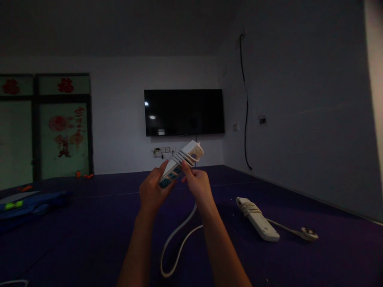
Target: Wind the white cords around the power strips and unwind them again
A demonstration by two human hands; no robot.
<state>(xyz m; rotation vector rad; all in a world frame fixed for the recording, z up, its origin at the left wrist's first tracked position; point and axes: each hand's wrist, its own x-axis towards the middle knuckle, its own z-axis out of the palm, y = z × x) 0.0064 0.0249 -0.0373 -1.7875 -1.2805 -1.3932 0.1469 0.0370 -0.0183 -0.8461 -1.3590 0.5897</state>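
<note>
A white power strip (170,174) with dark teal sockets is held up in front of me, tilted with its far end up to the right. My left hand (153,186) grips its lower end. Several turns of white cord (183,158) wrap around its upper part. My right hand (196,180) is closed at the wrapped cord, thumb and fingers pinching near it. From below the right hand a loose length of cord (171,243) hangs in a loop towards the purple surface. The cord's plug cannot be made out.
On the purple surface (104,227), to the right, lies another white power strip (262,226) with wrapped cord and a plug (309,234). Blue cloth (38,203) lies at left. A television (184,113) hangs on the far wall; a black cable (247,119) hangs at right.
</note>
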